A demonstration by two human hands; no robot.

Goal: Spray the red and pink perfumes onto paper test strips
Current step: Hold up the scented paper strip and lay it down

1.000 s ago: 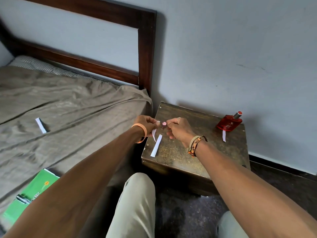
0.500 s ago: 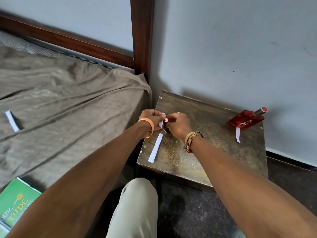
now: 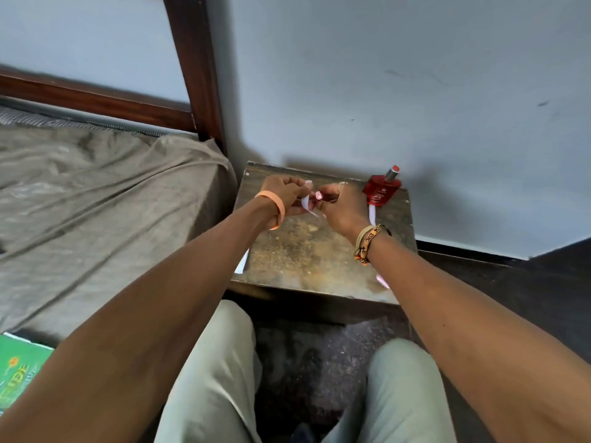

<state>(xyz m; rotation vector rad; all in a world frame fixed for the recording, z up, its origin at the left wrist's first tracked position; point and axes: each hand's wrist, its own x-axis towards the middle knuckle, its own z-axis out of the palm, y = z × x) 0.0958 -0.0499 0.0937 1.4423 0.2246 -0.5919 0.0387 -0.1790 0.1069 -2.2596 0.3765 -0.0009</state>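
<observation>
1. Shifted right: left hand (image 3: 283, 197) and right hand (image 3: 342, 208), now nearer the red bottle (image 3: 381, 190).
2. The left hand pinches a strip (image 3: 305, 201); the right hand grips the pink bottle (image 3: 319, 196) just beside it.
3. The red bottle lies far right on the worktop (image 3: 303, 251).

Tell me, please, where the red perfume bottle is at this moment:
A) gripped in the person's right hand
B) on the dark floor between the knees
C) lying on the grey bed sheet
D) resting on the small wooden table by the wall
D: the red perfume bottle rests on the far right corner of the wooden table, close to the wall.
</observation>
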